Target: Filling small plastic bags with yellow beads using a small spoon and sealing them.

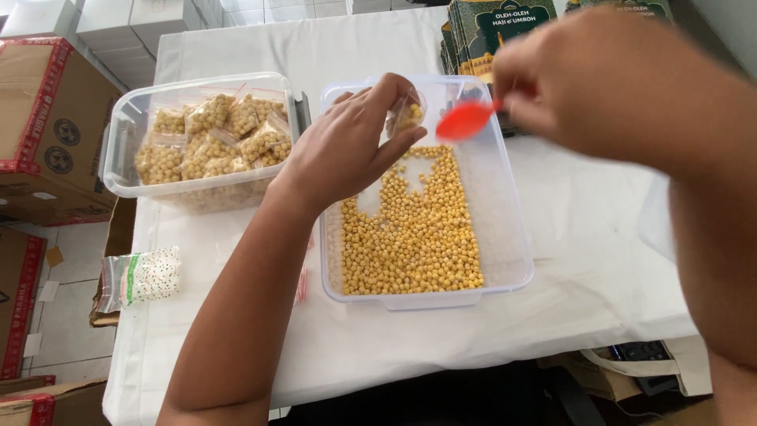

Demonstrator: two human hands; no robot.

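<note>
A small clear bag [408, 116], light, limp and likely slippery, is pinched at its mouth by the left hand [347, 146] over the tray of yellow pellets [505, 237]. A red spoon [465, 120], stiff and light, is gripped by its handle in the right hand [599, 79].

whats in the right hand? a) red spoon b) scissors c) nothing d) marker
a: the right hand holds a red spoon over the tub of yellow balls, beside the small bag pinched in the left hand.
</note>
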